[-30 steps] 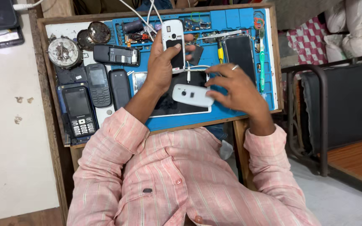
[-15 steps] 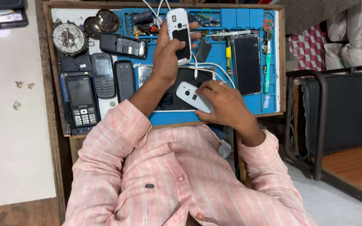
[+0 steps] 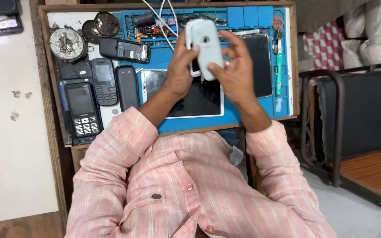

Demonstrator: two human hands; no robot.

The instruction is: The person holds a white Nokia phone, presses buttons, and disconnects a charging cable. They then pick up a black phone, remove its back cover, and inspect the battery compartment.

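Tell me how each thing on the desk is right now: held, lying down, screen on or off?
White phone: held up off the mat, back facing the camera.
Left hand: gripping the white phone's side.
Right hand: fingers on the white phone.
Tablet: lying flat, screen dark.
Black keypad phone: lying face up, screen off.
Green toothbrush: lying on the blue mat.

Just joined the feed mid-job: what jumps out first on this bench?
Both hands meet above the blue work mat: the left hand and right hand hold a white phone between them. Under them lies a tablet with a dark screen. Along the mat's left edge is a cluster of dark keypad phones, with round metal tins at the top left corner.
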